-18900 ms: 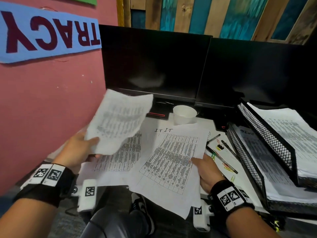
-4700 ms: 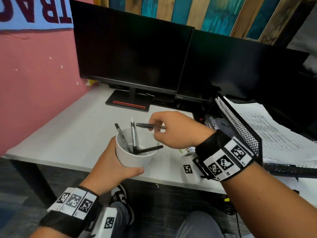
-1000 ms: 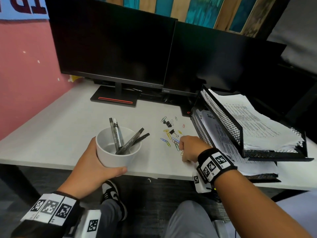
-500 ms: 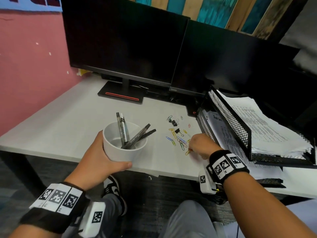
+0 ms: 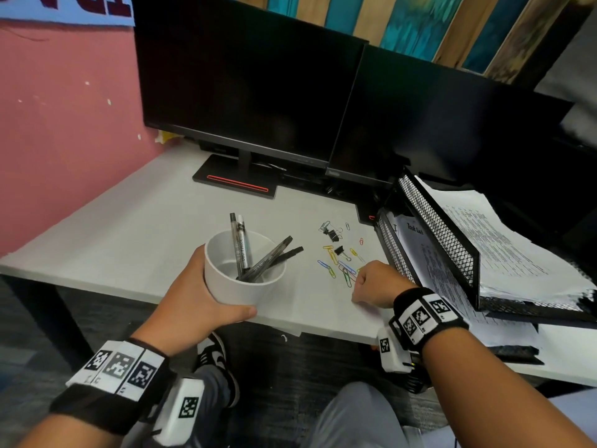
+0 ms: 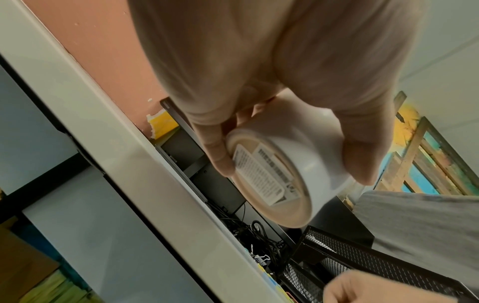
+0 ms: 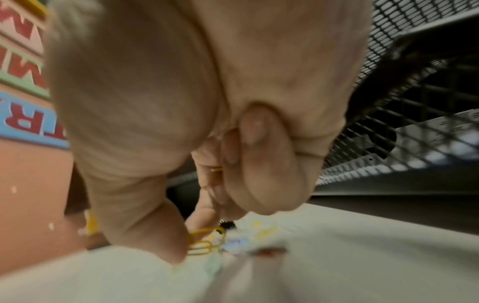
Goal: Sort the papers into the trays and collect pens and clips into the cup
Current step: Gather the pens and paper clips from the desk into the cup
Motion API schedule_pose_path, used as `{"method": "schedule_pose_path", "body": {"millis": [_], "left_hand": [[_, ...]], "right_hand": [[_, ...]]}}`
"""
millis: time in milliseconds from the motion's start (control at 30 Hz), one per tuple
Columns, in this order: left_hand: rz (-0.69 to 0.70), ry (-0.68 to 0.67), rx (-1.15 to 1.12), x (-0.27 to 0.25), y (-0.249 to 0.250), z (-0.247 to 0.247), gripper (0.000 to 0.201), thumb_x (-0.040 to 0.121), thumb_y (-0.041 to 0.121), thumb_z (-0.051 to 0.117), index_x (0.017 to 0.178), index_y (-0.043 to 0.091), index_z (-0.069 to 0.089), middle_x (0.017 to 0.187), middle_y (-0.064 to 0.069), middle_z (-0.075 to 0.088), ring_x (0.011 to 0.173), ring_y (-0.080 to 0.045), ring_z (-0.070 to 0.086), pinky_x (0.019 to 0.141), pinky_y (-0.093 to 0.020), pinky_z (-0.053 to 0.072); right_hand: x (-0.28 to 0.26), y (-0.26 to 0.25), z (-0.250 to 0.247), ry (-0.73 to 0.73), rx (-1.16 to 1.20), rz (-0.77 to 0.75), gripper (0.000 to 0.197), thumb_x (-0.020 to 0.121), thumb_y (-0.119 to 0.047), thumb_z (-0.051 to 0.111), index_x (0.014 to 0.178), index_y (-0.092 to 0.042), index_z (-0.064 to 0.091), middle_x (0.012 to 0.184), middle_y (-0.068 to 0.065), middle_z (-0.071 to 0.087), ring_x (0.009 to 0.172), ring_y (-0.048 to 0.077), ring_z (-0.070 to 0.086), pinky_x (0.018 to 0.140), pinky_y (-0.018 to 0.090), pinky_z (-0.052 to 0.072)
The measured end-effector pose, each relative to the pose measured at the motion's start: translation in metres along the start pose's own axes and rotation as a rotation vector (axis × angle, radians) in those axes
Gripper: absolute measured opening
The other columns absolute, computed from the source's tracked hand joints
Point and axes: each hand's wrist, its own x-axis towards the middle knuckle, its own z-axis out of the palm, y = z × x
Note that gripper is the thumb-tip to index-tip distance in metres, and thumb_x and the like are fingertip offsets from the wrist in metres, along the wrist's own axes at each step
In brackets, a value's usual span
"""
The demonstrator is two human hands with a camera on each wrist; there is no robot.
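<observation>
My left hand (image 5: 197, 302) grips a white cup (image 5: 240, 286) at the desk's front edge, with several pens (image 5: 240, 244) standing in it. The left wrist view shows the cup (image 6: 305, 155) from below, thumb and fingers round its wall. Coloured paper clips (image 5: 336, 257) and black binder clips lie scattered on the white desk (image 5: 129, 240). My right hand (image 5: 371, 281) rests curled at their near end. In the right wrist view its thumb and forefinger pinch a yellow paper clip (image 7: 204, 239), and another yellow clip (image 7: 216, 169) shows between the curled fingers.
Two stacked black mesh trays (image 5: 452, 240) hold printed papers (image 5: 504, 250) right of my right hand, the lower tray's wall (image 5: 392, 253) close to its knuckles. Two dark monitors (image 5: 258, 92) stand at the back, a pink wall on the left.
My right hand has stayed among the clips, and a yellow clip that lay by its thumb is now pinched. The left hand still holds the cup at the desk edge.
</observation>
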Motion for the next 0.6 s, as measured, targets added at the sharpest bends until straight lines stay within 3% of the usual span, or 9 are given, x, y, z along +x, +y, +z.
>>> {"method": "schedule_pose_path", "body": {"millis": [67,133,267,333,467,600], "left_hand": [[-0.01,0.001,0.008,0.0,0.003,0.002,0.099,0.055,0.028,0.102,0.138,0.038,0.049,0.126,0.017,0.067,0.114,0.002,0.064,0.086,-0.016,0.049],[-0.015,0.0,0.011,0.0,0.004,0.006,0.098,0.057,0.024,0.102,0.136,0.04,0.048,0.123,0.022,0.066,0.112,0.007,0.063,0.082,-0.011,0.048],[-0.014,-0.017,-0.004,0.003,0.009,0.017,0.093,0.057,0.026,0.101,0.129,0.048,0.046,0.122,0.037,0.059,0.112,0.011,0.061,0.084,-0.017,0.049],[-0.002,-0.026,-0.02,0.005,0.01,0.024,0.097,0.056,0.028,0.101,0.132,0.048,0.045,0.125,0.034,0.061,0.114,0.009,0.062,0.089,-0.022,0.052],[0.023,-0.066,-0.045,0.004,0.013,0.033,0.104,0.052,0.037,0.099,0.14,0.044,0.044,0.133,0.018,0.064,0.12,-0.003,0.065,0.1,-0.042,0.056],[0.033,-0.074,-0.05,0.004,0.015,0.033,0.104,0.053,0.038,0.099,0.14,0.045,0.043,0.135,0.018,0.063,0.122,-0.004,0.064,0.101,-0.042,0.055]], "right_hand": [[-0.008,-0.011,-0.011,0.046,0.1,-0.068,0.012,0.084,-0.011,0.069,0.076,-0.007,0.061,0.082,0.009,0.071,0.093,0.023,0.075,0.065,0.024,0.053],[-0.024,-0.034,-0.026,0.139,0.249,-0.199,0.007,0.089,-0.007,0.067,0.083,-0.003,0.069,0.078,-0.001,0.069,0.068,0.009,0.064,0.055,0.016,0.045],[-0.066,-0.093,-0.052,0.224,0.266,-0.512,0.009,0.084,-0.002,0.068,0.082,-0.011,0.069,0.068,-0.007,0.062,0.055,0.003,0.052,0.055,0.017,0.046],[-0.08,-0.114,-0.055,0.185,0.184,-0.6,0.011,0.083,-0.004,0.069,0.083,-0.015,0.069,0.067,-0.009,0.062,0.053,0.0,0.053,0.055,0.015,0.046],[-0.093,-0.136,-0.05,0.126,0.023,-0.715,0.016,0.084,-0.009,0.069,0.093,-0.022,0.069,0.081,-0.01,0.065,0.067,-0.002,0.056,0.061,0.01,0.045],[-0.096,-0.135,-0.048,0.126,0.007,-0.815,0.03,0.089,-0.009,0.064,0.108,-0.03,0.072,0.11,-0.019,0.071,0.105,-0.006,0.062,0.088,0.009,0.049]]}}
